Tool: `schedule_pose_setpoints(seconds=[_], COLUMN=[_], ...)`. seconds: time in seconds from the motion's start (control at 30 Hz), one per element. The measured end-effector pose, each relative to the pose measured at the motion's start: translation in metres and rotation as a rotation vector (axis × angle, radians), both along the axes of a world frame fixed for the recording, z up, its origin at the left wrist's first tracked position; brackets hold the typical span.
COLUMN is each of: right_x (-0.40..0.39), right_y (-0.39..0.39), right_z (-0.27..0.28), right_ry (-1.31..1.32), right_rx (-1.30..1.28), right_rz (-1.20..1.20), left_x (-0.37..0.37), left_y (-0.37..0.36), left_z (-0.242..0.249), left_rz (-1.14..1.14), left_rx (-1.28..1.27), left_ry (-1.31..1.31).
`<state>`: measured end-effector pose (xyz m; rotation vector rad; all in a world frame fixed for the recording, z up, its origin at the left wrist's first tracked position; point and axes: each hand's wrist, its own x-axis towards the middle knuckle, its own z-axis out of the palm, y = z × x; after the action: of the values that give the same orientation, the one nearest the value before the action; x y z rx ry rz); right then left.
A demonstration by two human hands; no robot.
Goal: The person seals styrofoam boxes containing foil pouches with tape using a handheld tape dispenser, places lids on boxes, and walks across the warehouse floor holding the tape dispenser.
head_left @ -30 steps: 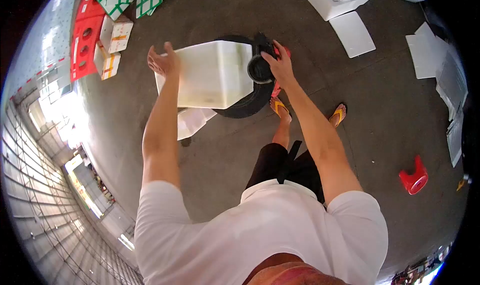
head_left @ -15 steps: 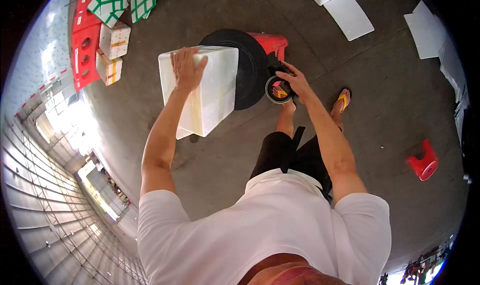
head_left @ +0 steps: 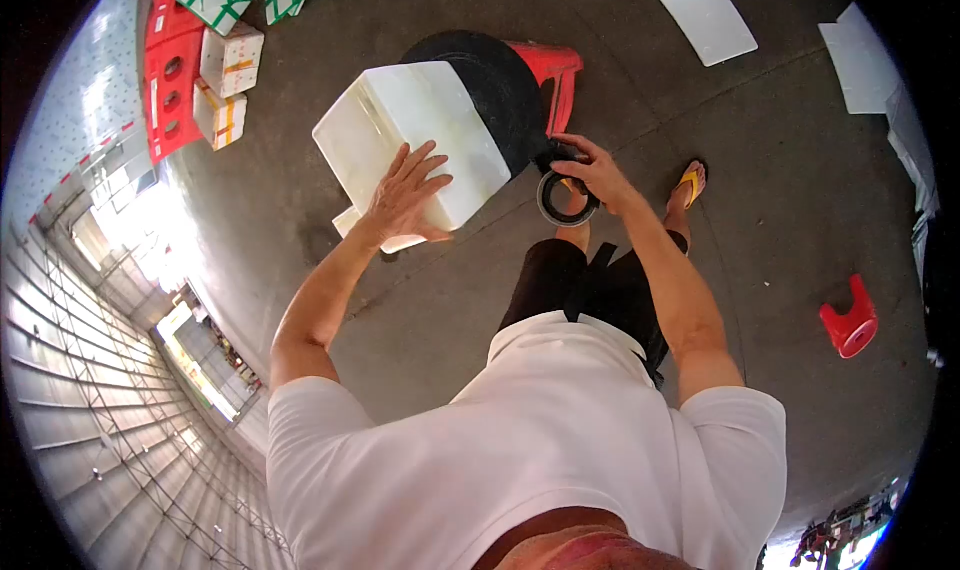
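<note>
A white foam box [head_left: 442,120] sits tilted on a round black top [head_left: 480,70] in front of me. My left hand [head_left: 408,195] rests on the near side of the box, its fingers spread and its thumb pointing right. To the right of the box, my right hand [head_left: 597,178] is closed around a black tape dispenser. Its ring-shaped tape roll [head_left: 545,202] hangs just below the fingers, apart from the box. The palm hides part of the dispenser's grip.
A red plastic stool [head_left: 558,75] shows behind the black top. At the upper left, printed foam boxes [head_left: 230,65] stand by a red barrier [head_left: 178,100]. White panels [head_left: 708,18] lie at the upper right. A small red stool [head_left: 851,320] is on the floor to the right.
The foam box has turned on the black top, swinging its right side toward me. My left hand has slid from its upper edge down to the near side. The right hand still holds the dispenser.
</note>
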<state>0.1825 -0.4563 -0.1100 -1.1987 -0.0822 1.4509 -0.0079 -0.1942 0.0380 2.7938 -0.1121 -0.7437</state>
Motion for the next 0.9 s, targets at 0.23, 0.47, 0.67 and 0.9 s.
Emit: schedule_pose_setpoints(seconds=[0.23, 0.47, 0.67, 0.9], right_x=[0.051, 0.104, 0.096, 0.011], right_y=[0.032, 0.100, 0.061, -0.030], right_z=[0.029, 0.045, 0.034, 0.038], right_ry=[-0.146, -0.455, -0.385, -0.320], right_rx=[0.167, 0.324, 0.318, 0.184], right_rz=[0.206, 0.678, 0.619, 0.110], left_x=[0.029, 0.053, 0.066, 0.146], left_y=[-0.038, -0.045, -0.042, -0.010], left_z=[-0.030, -0.023, -0.034, -0.054], left_rz=[0.237, 0.365, 0.459, 1.059], left_rx=[-0.004, 0.049, 0.132, 0.387], left_ry=[-0.424, -0.447, -0.529, -0.570])
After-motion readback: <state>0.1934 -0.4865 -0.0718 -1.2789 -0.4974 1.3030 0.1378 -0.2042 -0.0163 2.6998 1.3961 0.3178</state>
